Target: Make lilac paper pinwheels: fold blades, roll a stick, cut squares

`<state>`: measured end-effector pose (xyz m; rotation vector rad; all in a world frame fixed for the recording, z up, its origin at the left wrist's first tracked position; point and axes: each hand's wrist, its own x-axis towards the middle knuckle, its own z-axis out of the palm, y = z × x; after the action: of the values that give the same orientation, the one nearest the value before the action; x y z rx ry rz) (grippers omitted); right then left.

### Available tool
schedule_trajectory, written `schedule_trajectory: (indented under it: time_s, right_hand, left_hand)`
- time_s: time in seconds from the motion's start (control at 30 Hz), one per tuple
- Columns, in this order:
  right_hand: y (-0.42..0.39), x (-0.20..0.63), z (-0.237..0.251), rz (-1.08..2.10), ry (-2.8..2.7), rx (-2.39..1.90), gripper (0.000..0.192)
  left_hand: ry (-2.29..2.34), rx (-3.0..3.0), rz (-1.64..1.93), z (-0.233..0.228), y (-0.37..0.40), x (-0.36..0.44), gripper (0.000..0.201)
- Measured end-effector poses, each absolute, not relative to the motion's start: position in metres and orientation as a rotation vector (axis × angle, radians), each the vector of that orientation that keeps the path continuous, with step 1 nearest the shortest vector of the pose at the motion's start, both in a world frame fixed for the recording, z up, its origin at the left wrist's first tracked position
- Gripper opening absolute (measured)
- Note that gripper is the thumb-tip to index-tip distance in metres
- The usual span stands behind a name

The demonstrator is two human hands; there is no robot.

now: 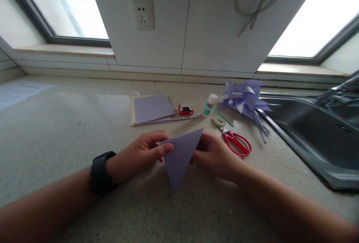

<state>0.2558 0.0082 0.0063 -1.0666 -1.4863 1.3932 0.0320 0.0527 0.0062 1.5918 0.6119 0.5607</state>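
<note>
Lavender paper triangle [179, 155], folded, one corner pointing down.

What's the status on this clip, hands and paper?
Left hand and right hand both grip the folded purple triangle. Red scissors lie just right of it, apart. Nothing blocking.

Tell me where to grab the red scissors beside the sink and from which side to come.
Grip the red scissors by the handle loops, which point right toward the sink. Come from above on the near right: the right hand is nearest, and the blade tips face the tape roll, so the loops look the safer hold.
</note>
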Motion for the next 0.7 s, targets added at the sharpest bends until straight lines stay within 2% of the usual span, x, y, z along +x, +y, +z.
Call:
schedule_trajectory:
  time_s: [0.27,0.43,0.53,0.6,0.63,0.7]
  right_hand:
    - [0.008,0.254,0.005,1.326,-1.468,-1.068,0.016]
    - [0.011,0.280,0.019,1.344,-1.656,-1.132,0.042]
    - [0.018,0.318,0.036,0.845,-1.896,-1.421,0.020]
    - [0.020,0.345,0.044,0.430,-2.024,-1.755,0.016]
    - [0.019,0.358,0.047,0.308,-2.101,-1.921,0.017]
    - [0.016,0.378,0.046,0.294,-2.161,-1.997,0.016]
  left_hand:
    - [0.588,1.385,0.593,0.002,0.049,0.036,0.026]
    - [0.700,1.482,0.686,-0.003,0.052,0.031,0.030]
    - [0.684,1.552,0.745,-0.006,0.055,0.029,0.028]
    - [0.630,1.538,0.760,-0.008,0.056,0.028,0.026]
    - [0.605,1.522,0.769,-0.008,0.056,0.028,0.025]
    - [0.573,1.484,0.789,-0.009,0.055,0.027,0.023]
